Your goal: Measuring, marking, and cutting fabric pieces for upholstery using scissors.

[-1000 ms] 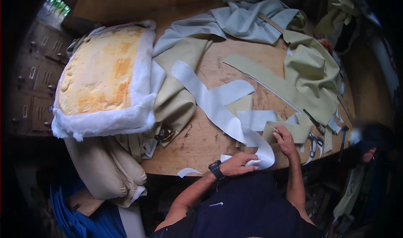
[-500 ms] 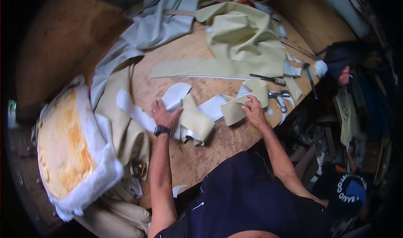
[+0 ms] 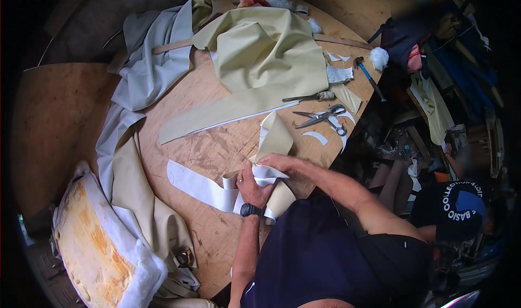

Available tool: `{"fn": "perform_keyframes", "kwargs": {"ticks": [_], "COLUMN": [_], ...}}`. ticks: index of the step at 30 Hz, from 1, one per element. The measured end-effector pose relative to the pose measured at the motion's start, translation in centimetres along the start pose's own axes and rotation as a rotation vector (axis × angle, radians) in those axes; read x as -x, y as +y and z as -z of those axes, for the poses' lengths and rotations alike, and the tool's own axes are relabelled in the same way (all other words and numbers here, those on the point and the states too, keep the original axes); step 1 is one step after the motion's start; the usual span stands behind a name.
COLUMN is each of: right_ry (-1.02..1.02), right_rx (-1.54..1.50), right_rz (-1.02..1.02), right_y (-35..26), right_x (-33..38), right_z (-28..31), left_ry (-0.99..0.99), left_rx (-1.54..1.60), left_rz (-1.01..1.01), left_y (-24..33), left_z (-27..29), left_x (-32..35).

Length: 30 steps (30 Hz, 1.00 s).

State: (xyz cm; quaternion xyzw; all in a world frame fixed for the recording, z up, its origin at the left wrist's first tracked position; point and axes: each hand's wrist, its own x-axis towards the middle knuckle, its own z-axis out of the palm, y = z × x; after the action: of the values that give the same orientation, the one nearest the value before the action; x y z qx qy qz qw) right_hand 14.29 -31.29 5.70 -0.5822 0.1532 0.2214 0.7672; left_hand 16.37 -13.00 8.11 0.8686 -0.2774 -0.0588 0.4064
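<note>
Cream vinyl strip (image 3: 217, 191) pinched in both left hand (image 3: 253, 188) and right hand (image 3: 279, 163); loose grip could let it skew.

Strip (image 3: 203, 187) in the hands: white backing, cream-beige face where it folds up. Big vinyl sheet (image 3: 260, 58) far centre: pale yellow-cream, plain. Far-left fabric (image 3: 149, 71): light grey-green, plain. Table (image 3: 211, 145): raw tan plywood, scuffed pale patches. Cushion (image 3: 89, 243) near left: yellow-orange stained foam, white fleecy edging. Scissors (image 3: 320, 115) right: silver-grey. Hammer (image 3: 369, 77) far right: blue handle, dark head. Watch (image 3: 251, 209) on left wrist: black. Shirt (image 3: 320, 259) near: dark navy, plain. Scraps (image 3: 317, 137) by scissors: white. Second person's cap (image 3: 469, 205) right: blue; their shirt black with white lettering.
</note>
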Motion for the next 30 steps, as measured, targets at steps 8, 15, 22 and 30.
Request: {"fn": "perform_keyframes", "kwargs": {"ticks": [8,15,22,30], "right_ry": [1.038,0.373,0.191,0.039], "right_rx": [1.212,1.653,1.118,0.919], "right_rz": [0.666,-0.006,0.795,0.553], "right_y": [-10.3,-13.3,-5.1,-5.2], "right_x": [-8.9,-9.6,1.2,14.9], "right_z": [11.9,8.2,-5.2,-3.6], "left_ry": [0.133,0.142,-0.053,-0.637], "left_rx": [0.052,0.615,0.58,0.356], "left_rz": [-0.111,0.639,0.194,0.15], "left_y": [-2.4,-2.1,1.5,5.1], "left_z": [-1.6,5.1,13.0,7.9], "left_x": [1.7,4.0,7.1,6.4]}}
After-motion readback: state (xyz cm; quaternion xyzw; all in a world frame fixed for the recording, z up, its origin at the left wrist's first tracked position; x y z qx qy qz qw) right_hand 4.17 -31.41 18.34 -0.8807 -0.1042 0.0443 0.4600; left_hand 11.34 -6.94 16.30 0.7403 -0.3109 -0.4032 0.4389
